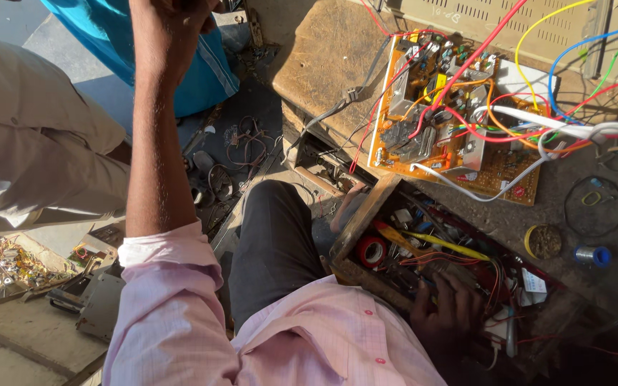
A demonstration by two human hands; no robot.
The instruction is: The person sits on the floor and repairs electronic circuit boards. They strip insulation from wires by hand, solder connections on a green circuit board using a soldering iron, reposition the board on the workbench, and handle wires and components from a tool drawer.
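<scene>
The right hand point(446, 307) lay spread, grip open, inside the wooden drawer point(366, 214), among loose wires, right of the red tape roll point(372, 251). The left hand point(169, 21), raised far from the drawer, was fisted; its contents unclear.

pink button-up shirt point(302, 336) with small red buttons, sleeve rolled up, dark trousers point(270, 243).

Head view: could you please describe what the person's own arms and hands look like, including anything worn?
Both arms wear a light pink, finely striped shirt with small red buttons. The left sleeve is rolled up above the elbow, leaving the forearm bare. The left hand and right hand are bare, with no gloves, rings or watch visible.
</scene>
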